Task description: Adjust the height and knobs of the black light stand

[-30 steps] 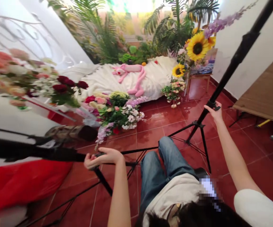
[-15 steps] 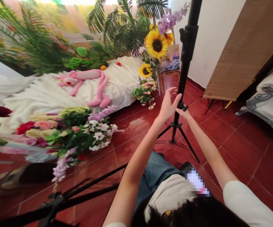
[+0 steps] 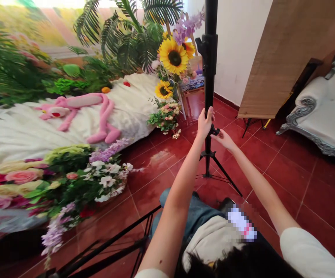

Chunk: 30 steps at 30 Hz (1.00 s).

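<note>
My left hand (image 3: 205, 122) is wrapped around the upright black pole of a tripod light stand (image 3: 210, 77), just above a black locking knob (image 3: 215, 132). My right hand (image 3: 224, 139) reaches in from the right, its fingertips at that knob. Whether they grip it is hard to tell. The stand's three-legged base (image 3: 207, 155) rests on the red tiled floor (image 3: 161, 166) beyond a seated person in jeans (image 3: 194, 214), whose head and beige top fill the bottom of the view.
A pink plush panther (image 3: 74, 104) lies on white feathery fabric (image 3: 68, 131), with flower arrangements (image 3: 80, 181), sunflowers (image 3: 173, 56) and palm fronds (image 3: 126, 38) around it. A silver-framed white chair (image 3: 315, 108) and a propped wooden board (image 3: 283, 65) stand right. Black stand legs (image 3: 106, 247) lie lower left.
My left hand has left the lower-left stand and closed around the upright pole after being spread open beside it. My right hand has come to the knob. The view has swung right and levelled.
</note>
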Tool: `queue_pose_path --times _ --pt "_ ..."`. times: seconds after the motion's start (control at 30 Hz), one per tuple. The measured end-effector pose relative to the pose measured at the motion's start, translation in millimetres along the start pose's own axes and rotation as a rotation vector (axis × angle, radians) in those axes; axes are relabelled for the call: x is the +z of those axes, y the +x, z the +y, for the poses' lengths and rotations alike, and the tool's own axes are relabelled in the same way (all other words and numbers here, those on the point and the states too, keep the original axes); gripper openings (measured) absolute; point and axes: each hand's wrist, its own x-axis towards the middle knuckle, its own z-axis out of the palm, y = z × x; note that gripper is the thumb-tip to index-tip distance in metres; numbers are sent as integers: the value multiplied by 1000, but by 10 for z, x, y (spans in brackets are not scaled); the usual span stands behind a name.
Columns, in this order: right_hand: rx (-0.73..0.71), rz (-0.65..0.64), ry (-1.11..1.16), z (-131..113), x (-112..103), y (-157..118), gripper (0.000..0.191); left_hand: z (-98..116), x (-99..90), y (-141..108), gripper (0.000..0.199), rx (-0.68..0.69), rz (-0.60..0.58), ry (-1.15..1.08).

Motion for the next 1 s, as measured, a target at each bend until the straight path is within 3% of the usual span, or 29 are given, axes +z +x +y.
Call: queue_pose_path --times 0.1,0.17,0.27,0.4,0.63,0.83,1.0 --pt "284 -27 44 -100 -148 -126 50 -3 26 -8 59 -12 13 -13" --pt "446 -169 158 -174 -155 -180 63 -8 36 -8 61 -14 23 -9" --pt "484 -357 444 -264 -65 -213 51 -23 48 1 61 -8 43 -1" --pt "487 -374 881 -308 33 -185 28 -58 80 7 62 -6 95 3" --pt "992 -407 1526 -320 -82 -99 22 -149 120 21 60 -12 144 36" --pt "971 -352 1287 -388 -118 -92 12 -174 93 49 59 -16 90 15" --pt "794 -275 966 -439 6 -2 17 -135 53 119 60 -15 49 -38"
